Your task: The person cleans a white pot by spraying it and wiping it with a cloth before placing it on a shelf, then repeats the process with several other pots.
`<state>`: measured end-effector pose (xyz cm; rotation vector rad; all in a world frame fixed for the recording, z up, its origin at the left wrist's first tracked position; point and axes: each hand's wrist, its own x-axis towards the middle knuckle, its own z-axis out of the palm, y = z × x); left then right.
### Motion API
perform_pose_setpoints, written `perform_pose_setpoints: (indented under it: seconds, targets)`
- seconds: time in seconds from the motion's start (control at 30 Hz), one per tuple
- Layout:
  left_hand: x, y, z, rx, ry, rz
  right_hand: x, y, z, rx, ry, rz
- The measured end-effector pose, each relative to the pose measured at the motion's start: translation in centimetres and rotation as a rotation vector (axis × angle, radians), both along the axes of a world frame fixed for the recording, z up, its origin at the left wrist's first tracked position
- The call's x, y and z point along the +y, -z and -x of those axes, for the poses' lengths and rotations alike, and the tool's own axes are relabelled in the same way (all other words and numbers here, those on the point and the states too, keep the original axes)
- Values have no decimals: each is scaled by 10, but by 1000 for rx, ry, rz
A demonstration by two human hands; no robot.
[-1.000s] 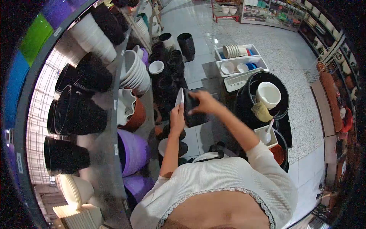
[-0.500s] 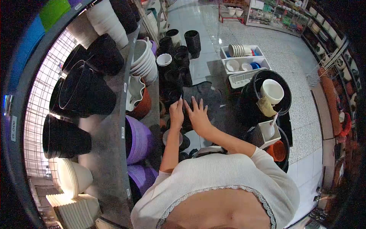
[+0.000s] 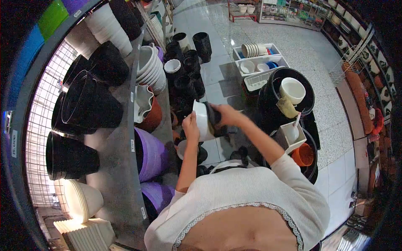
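Note:
My left hand (image 3: 191, 129) grips the left side of a white plant pot (image 3: 201, 119), which is tipped on its side in front of my chest. My right hand (image 3: 228, 116) is closed on a dark, cloth-like thing (image 3: 214, 115) pressed to the pot's right side; blur hides its exact kind. Just beyond the pot stand several black plant pots (image 3: 184, 85) on the floor, one of them topped by a small white scalloped pot (image 3: 172, 66).
A shelf (image 3: 106, 167) on the left bears stacked black, white and purple pots. To the right, a large black tub (image 3: 307, 83) holds a cream pot (image 3: 292, 91). A square white planter (image 3: 288, 136) and an orange pot (image 3: 302, 154) sit nearer. White crates (image 3: 259, 81) stand beyond.
The white pot now shows, raised and tilted between my hands. My right hand, flat with spread fingers before, has moved right and closed on the dark thing. The view has shifted slightly.

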<state>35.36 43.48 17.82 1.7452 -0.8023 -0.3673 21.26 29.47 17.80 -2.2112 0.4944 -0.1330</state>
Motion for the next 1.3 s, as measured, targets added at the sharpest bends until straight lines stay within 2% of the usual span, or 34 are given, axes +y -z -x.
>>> perform_pose_setpoints:
  seconds: [0.07, 0.13, 0.17, 0.27, 0.3, 0.4, 0.43, 0.53, 0.6, 0.67, 0.73, 0.77, 0.87, 0.9, 1.03, 1.1, 1.17, 1.23, 1.3]
  targets:
    - [-3, 8, -2, 107, -36, 51, 59, -28, -4, 160, 220, 369]
    - [-11, 22, -3, 362, -119, 184, 97, -12, -11, 21, 342, 757]
    - [-15, 2, 9, 451, -140, 266, 110, -5, -13, -101, 356, 794]
    - [-17, 4, 5, 609, -91, 223, 113, 3, -18, -175, 359, 851]
    - [-17, -8, 6, 539, -85, 210, 103, -1, -18, -194, 351, 890]
    - [-23, -10, -10, 292, -12, 227, 77, -36, -18, -154, 260, 679]
    - [-26, -12, -8, 248, -26, 294, 69, -42, -21, -142, 318, 753]
    - [-13, -33, -1, -98, 44, 131, 27, -64, -20, -183, 159, 270]
    - [0, -37, 5, -119, 115, 22, -13, -53, -27, -53, -6, 137]
    - [18, -43, 12, -136, 212, -65, -47, -49, -30, 261, -122, -267]
    - [32, -53, 19, -149, 329, -118, -66, -27, -27, 293, -59, -574]
    - [34, -52, 30, -110, 327, 31, -77, -15, -24, 305, -75, -636]
    - [41, -35, 41, -107, 400, 97, -107, 19, -17, 327, -119, -807]
    - [44, -47, 46, -238, 421, 114, -112, 29, -14, 315, -106, -846]
    - [47, -61, 57, -279, 453, 69, -111, 51, -2, 228, -9, -934]
    - [39, -50, 57, -252, 414, 82, -111, 49, -6, 215, -28, -894]
    - [32, -39, 58, -273, 355, 40, -106, 33, -12, 240, -73, -798]
    - [22, -32, 57, -346, 281, -46, -97, -4, -15, 383, -71, -570]
    - [11, -24, 47, -324, 185, -72, -88, -8, -16, 364, -86, -455]
